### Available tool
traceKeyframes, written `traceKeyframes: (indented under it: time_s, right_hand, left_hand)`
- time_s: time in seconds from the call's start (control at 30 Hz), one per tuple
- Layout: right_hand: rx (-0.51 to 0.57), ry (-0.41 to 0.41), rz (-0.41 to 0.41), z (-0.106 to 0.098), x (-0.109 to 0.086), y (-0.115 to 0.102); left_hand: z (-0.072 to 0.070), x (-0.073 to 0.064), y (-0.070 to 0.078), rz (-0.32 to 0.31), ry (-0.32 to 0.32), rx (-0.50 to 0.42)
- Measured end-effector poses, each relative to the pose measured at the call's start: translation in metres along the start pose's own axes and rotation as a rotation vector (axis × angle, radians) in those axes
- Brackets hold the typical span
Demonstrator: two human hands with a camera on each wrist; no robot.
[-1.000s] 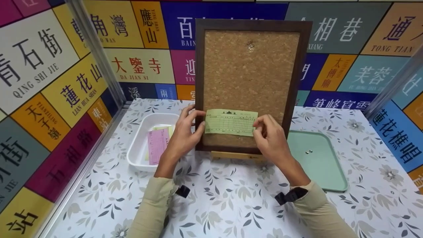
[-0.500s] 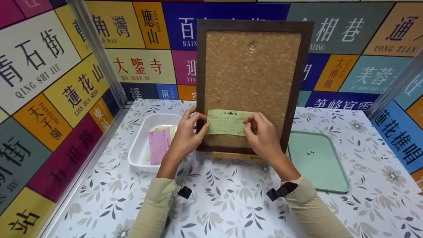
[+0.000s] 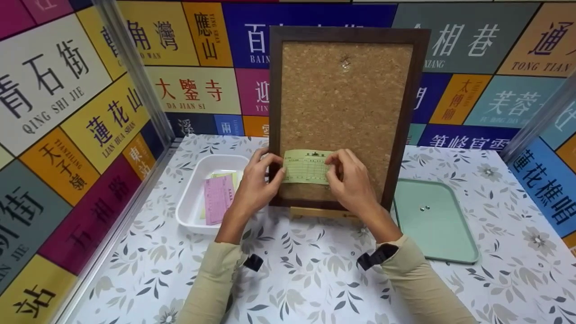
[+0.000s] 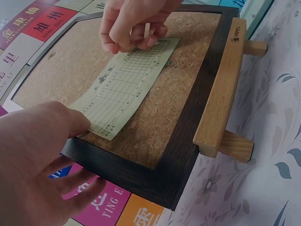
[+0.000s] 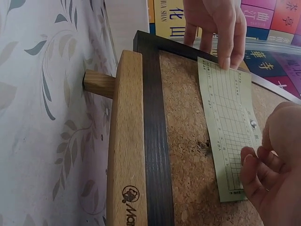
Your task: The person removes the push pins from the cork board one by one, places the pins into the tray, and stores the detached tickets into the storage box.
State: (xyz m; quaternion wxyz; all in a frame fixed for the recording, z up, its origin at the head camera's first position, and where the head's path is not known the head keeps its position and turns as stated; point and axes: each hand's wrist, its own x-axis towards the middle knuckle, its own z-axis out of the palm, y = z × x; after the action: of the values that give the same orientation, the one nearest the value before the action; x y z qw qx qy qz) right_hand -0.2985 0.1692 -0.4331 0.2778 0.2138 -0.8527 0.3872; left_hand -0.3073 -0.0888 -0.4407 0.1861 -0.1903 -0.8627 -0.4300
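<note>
A pale green receipt slip (image 3: 306,167) lies across the lower part of a framed corkboard (image 3: 346,99). My left hand (image 3: 260,177) holds the slip's left end, its thumb pressing the paper and other fingers around the board's dark side frame. A small silver pin (image 5: 253,125) seems to sit at the slip's top middle. My right hand (image 3: 353,180) is over the slip's right part, fingers curled and fingertips drawn together close to the paper. Whether something small is between those fingertips cannot be seen.
The board leans on a wooden easel (image 5: 124,141). On the left stands a white tub (image 3: 184,211) holding a pink slip (image 3: 219,198) and yellow-green paper. A green tray (image 3: 438,234) with small silver pins (image 3: 425,208) is at the right. Sign-printed panels surround the table.
My right hand has slid left along the slip, from its right edge to over its right part. The left hand keeps its place on the slip's left end.
</note>
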Motion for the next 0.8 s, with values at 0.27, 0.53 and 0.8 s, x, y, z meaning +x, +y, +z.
traceKeyframes:
  time_s: [0.27,0.53,0.8]
  right_hand:
    - [0.013,0.06,-0.02,0.008,0.007,-0.002]
    - [0.015,0.112,-0.023,0.016,0.013,-0.007]
    - [-0.016,0.155,-0.038,0.021,0.015,-0.008]
  left_hand:
    - [-0.001,-0.001,0.001,-0.011,-0.005,-0.004]
    - [0.0,0.0,0.0,0.004,0.013,-0.001]
    - [0.001,0.001,0.0,0.009,0.02,0.015]
